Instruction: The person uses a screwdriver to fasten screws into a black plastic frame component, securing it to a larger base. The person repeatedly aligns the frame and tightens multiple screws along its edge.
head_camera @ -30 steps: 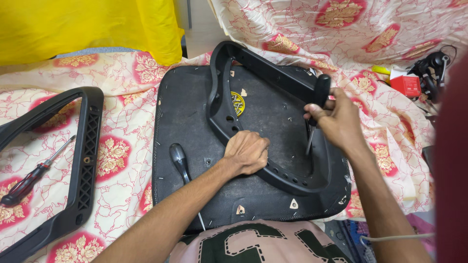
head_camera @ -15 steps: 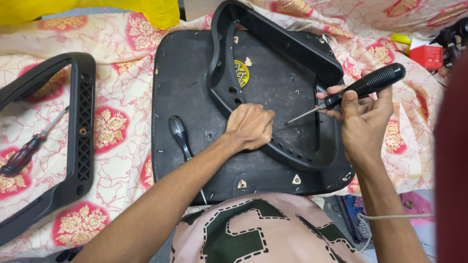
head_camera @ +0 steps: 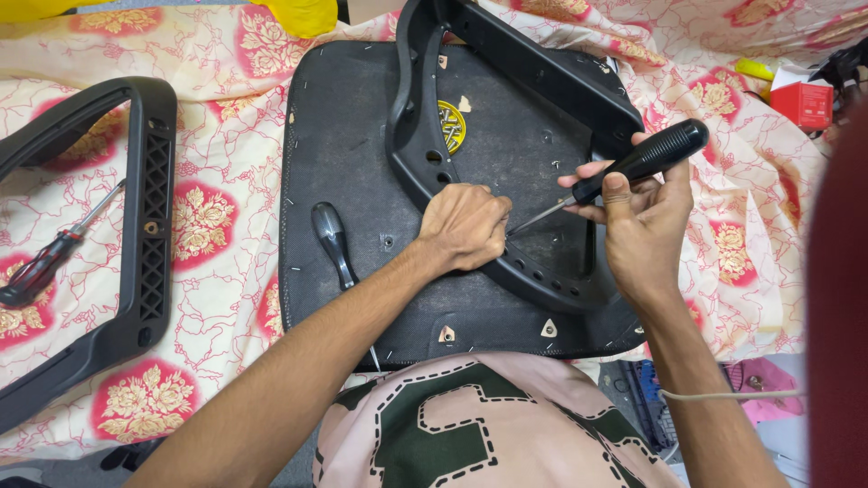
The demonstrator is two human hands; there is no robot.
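left hand (head_camera: 466, 226) curled tight, pinning the black armrest frame (head_camera: 506, 163) mid-frame on the seat base (head_camera: 344, 136) | right hand (head_camera: 637, 212) gripping screwdriver (head_camera: 633, 164) | heads up: tip's aimed right at your knuckles, one slip off the screw and it jabs you

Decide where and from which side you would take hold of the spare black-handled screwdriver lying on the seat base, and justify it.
Grip the spare screwdriver by its bulbous black handle, probably coming from above or its open left side. It lies flat on the seat base, shaft pointing toward the person and partly under the left forearm. The left hand presses on the armrest frame to its right.
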